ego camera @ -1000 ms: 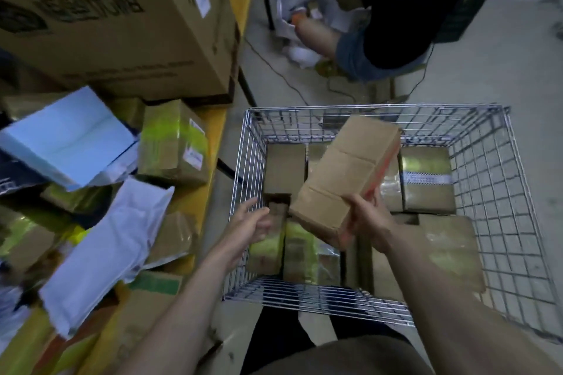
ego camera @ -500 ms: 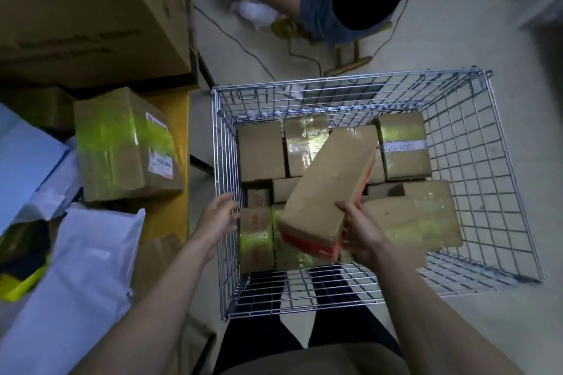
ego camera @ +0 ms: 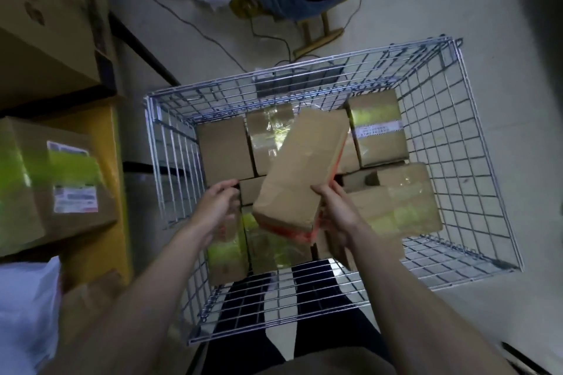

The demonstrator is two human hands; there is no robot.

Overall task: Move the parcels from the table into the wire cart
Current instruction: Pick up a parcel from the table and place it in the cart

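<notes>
My right hand (ego camera: 336, 214) grips the near end of a long brown parcel (ego camera: 301, 170) with an orange-red edge, tilted above the wire cart (ego camera: 475, 179). Several brown taped parcels lie packed on the cart's floor, among them one with a white label (ego camera: 377, 128) at the far right. My left hand (ego camera: 217, 207) hovers inside the cart's left side, fingers loosely curled, holding nothing. On the yellow table (ego camera: 103, 250) at the left sits a brown parcel with green tape (ego camera: 54, 179).
A large cardboard box (ego camera: 45, 15) stands on the table at the far left. A white plastic mailer (ego camera: 27, 313) lies at the near left. Another person sits on a wooden stool (ego camera: 320, 33) beyond the cart, with a cable trailing on the floor.
The view has tipped further down over the cart. My right hand has lowered the long parcel deeper into the cart. My left hand has moved in over the cart's left side.
</notes>
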